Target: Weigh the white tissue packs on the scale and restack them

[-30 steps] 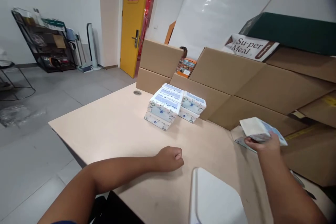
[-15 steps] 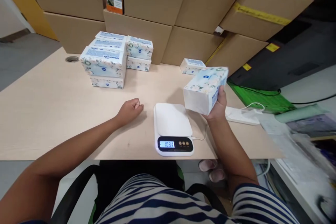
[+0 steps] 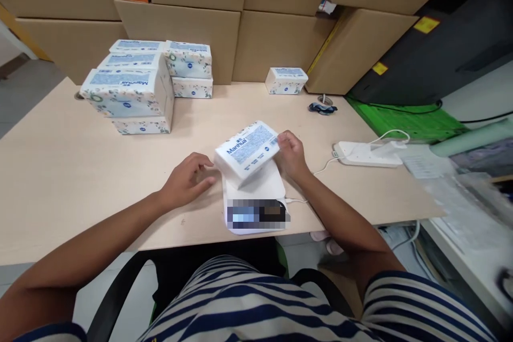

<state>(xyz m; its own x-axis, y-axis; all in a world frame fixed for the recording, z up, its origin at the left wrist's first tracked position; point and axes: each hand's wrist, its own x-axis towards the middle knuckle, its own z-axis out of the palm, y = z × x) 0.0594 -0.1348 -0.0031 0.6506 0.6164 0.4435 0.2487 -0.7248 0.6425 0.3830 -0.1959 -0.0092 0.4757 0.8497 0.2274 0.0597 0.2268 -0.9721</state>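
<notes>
A white tissue pack (image 3: 248, 150) with blue print is tilted over the white kitchen scale (image 3: 276, 184). Whether its lower edge touches the weighing plate I cannot tell. My right hand (image 3: 294, 155) grips the pack's right end, thumb and fingers closed on it. At the pack's left end is my left hand (image 3: 186, 180), open, fingers apart and curved, the fingertips close to the wrapper. The scale's display is blurred out.
Several stacked tissue packs (image 3: 124, 88) stand at the back left. A single tissue pack (image 3: 286, 81) sits by the cardboard boxes (image 3: 276, 45). On the right lie a dark blue cloth band (image 3: 323, 109) and a white power strip (image 3: 366, 154).
My right hand has brought the tissue pack left over the scale and turned it. My left hand has uncurled from a fist and now reaches towards the pack. The view has shifted.
</notes>
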